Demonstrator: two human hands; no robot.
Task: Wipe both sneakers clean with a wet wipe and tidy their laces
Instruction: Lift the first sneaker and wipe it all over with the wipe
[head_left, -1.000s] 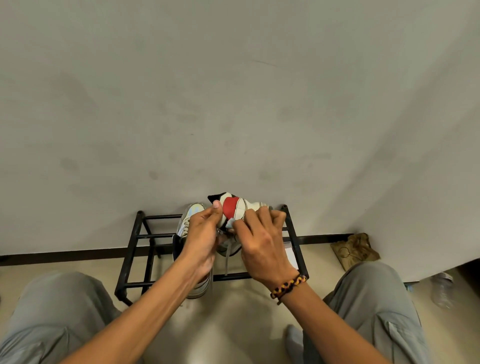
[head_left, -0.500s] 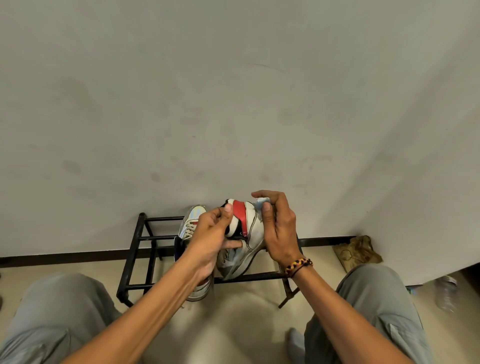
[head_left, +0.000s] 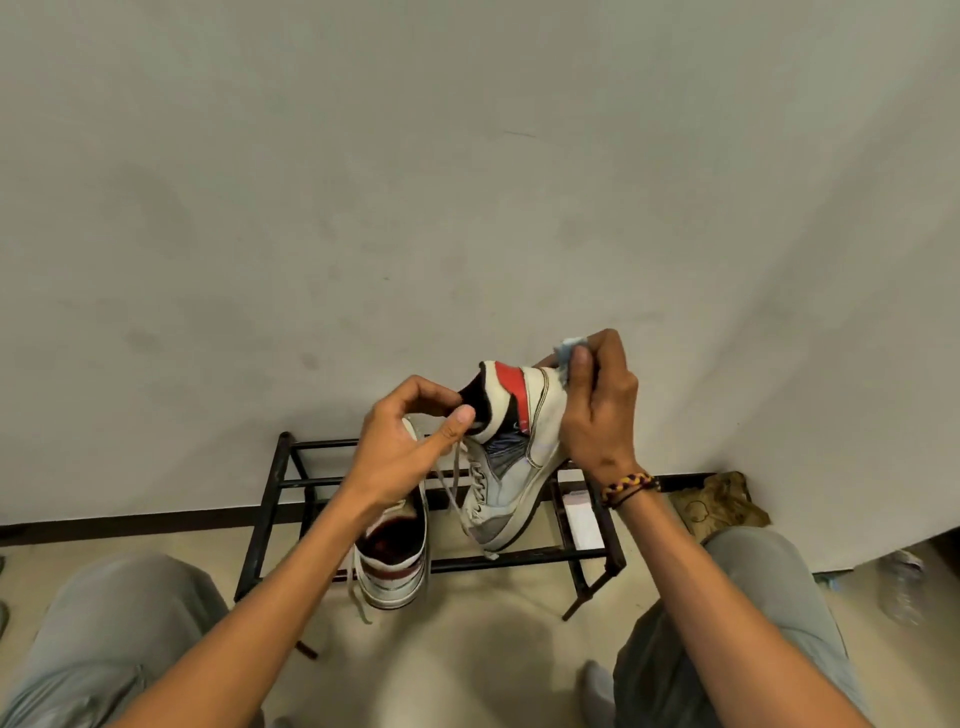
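The left hand (head_left: 402, 449) pinches the collar of a sneaker (head_left: 511, 457) held in the air, heel up and toe tipped down over the rack (head_left: 270, 499), while the right hand (head_left: 595, 410) grips its heel side and presses a bunched wipe (head_left: 570, 347) against the top of the heel. The second sneaker (head_left: 396, 551) stands on the rack near its front rail, close to the middle, just below the left wrist. The chief risk, as I judge it, is the left pinch: it takes only a thin edge of the collar, so a firm stroke from the right hand could twist the shoe out of it and drop it toe-first onto the rack or the shoe beneath. The loose lace (head_left: 454, 480) hangs from the raised shoe near the left hand, and may catch on a finger or the rail if the shoe is turned. The wipe is wadded small, so it may smear dirt rather than lift it unless refolded. The lower shoe's lace trails over the front rail and could be pulled by a knee.
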